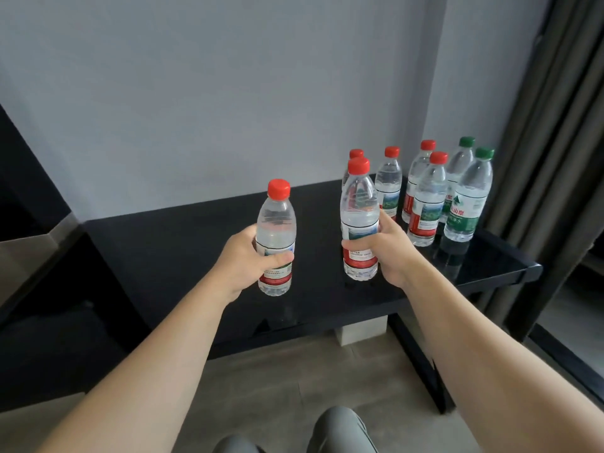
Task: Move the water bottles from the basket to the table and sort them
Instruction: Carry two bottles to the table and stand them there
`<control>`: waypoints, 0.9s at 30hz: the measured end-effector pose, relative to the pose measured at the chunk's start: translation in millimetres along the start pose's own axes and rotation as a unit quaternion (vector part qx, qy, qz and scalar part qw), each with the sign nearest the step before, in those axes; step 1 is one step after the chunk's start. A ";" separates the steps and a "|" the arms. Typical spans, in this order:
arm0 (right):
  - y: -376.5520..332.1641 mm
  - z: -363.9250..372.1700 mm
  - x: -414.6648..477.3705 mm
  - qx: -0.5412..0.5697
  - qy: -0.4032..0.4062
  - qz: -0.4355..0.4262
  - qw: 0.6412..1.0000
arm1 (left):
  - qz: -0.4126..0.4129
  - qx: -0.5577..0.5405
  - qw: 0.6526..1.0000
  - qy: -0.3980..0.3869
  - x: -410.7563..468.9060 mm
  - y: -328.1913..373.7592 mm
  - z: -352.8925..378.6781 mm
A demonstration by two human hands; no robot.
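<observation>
Over the near part of the black table (170, 250), one red-capped bottle (276, 230) is gripped upright by the left hand (248, 256), and a second red-capped bottle (359, 220) by the right hand (390, 253). Farther back, at the table's right end, four more red-capped bottles (425, 204) are stood beside two green-capped bottles (467, 204).

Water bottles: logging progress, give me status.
Left hand grips red-capped bottle; right hand grips second red-capped bottle. Four red-capped bottles, two green-capped bottles stand back right on table. Nothing blocking.
</observation>
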State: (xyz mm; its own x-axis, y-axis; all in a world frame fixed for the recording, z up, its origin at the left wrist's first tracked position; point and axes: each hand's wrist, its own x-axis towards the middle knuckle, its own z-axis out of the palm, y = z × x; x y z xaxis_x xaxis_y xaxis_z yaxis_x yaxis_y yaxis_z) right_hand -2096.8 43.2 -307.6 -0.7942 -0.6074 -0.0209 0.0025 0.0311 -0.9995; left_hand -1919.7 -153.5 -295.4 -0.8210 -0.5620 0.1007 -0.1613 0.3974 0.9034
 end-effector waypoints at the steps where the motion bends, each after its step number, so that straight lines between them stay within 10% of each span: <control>1: 1.9 0.2 0.9 0.014 -0.008 0.002 1.000 | -0.004 -0.011 1.000 -0.004 2.1 -2.0 2.3; 27: 53.2 5.0 19.0 0.036 -0.040 0.024 0.998 | -0.007 -0.028 0.998 -0.055 25.3 -26.1 46.0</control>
State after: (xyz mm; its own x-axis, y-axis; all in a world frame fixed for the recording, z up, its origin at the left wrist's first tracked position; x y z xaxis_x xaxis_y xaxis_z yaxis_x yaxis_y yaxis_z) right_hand -2108.8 29.4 -361.2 -0.7403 -0.6688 -0.0684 0.0855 0.0073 -0.9963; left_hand -1961.4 -144.8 -335.6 -0.8747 -0.4826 0.0437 -0.1447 0.3462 0.9269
